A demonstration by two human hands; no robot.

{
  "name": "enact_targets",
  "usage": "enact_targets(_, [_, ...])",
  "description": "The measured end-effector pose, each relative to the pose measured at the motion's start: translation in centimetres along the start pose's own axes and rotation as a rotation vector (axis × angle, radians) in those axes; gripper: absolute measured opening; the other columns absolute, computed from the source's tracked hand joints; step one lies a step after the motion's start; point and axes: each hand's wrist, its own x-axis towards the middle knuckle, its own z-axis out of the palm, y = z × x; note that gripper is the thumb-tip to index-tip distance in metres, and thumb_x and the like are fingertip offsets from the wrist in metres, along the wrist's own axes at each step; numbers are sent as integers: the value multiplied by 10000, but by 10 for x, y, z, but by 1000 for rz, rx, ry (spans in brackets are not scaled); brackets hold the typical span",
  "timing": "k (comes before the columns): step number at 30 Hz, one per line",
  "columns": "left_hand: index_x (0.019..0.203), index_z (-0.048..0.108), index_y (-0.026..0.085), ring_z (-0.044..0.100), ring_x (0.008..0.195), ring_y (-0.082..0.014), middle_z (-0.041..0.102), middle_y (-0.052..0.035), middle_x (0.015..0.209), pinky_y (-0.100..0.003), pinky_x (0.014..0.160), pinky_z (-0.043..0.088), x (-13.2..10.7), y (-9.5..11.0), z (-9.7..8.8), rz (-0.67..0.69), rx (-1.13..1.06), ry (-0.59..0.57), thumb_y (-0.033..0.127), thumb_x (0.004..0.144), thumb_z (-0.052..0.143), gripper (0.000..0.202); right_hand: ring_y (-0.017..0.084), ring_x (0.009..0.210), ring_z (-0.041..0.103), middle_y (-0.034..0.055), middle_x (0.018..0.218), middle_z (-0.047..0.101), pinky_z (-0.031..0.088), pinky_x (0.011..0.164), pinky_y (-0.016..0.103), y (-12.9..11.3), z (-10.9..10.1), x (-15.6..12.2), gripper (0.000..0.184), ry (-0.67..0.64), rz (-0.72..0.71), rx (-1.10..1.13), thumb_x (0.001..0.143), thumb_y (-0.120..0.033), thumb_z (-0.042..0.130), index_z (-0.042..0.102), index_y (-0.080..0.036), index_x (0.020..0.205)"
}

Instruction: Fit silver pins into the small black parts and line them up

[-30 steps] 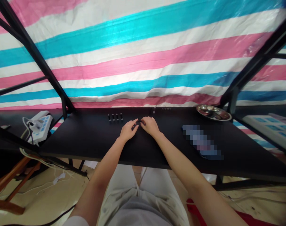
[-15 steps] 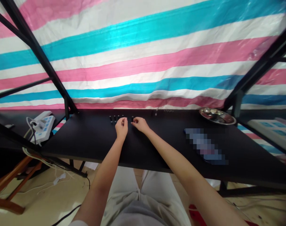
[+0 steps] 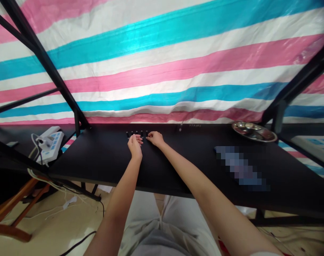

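A row of small black cylinders (image 3: 136, 134) stands upright near the back of the black table (image 3: 103, 156). My right hand (image 3: 156, 138) reaches to the right end of the row, its fingertips pinched around the last cylinder (image 3: 146, 133). My left hand (image 3: 135, 145) lies just in front of the row. Its fingers are stretched forward, close to the middle cylinders, and hold nothing.
A metal dish (image 3: 254, 131) sits at the back right, with a blurred-out object (image 3: 240, 167) in front of it. Several tiny parts (image 3: 194, 125) lie along the back edge. A white power strip (image 3: 48, 141) with cables is at the left. Black frame posts flank the table; a striped tarp hangs behind.
Both hands moved left and back from the table's middle to the row. My right hand carried a cylinder there, and the row has grown by one at its right end.
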Motion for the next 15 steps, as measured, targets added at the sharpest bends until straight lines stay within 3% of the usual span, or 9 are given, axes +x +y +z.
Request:
enact_targets(4, [693,549,130,470,420,-64,531,4,558,-184,411,311,0,-1,-1,44,6,-23,374,815,403,310,173,840,595,18,852,665,385,741,291,-5,-6,-4,232,-28,17,-43,725,-336,616,633,-203,913])
enact_targets(7, [698,553,134,473,439,-64,530,5,567,-189,447,347,-1,-1,-2,88,36,-41,371,827,398,312,172,840,598,25,858,666,399,731,288,1,-21,-12,317,-15,-11,-37,719,-348,622,610,-196,997])
enact_targets(11, [699,553,138,474,455,-65,526,3,575,-194,474,368,-4,0,-1,116,67,-61,364,842,384,317,174,791,607,52,840,667,418,667,272,35,-62,-20,167,0,65,-70,723,-319,602,648,-188,814])
enact_targets(15, [702,550,144,470,468,-70,525,0,580,-199,487,376,-9,2,0,159,115,-104,389,856,369,341,268,846,608,104,849,660,425,707,374,83,-105,-18,192,29,353,-252,664,-353,658,649,-182,750])
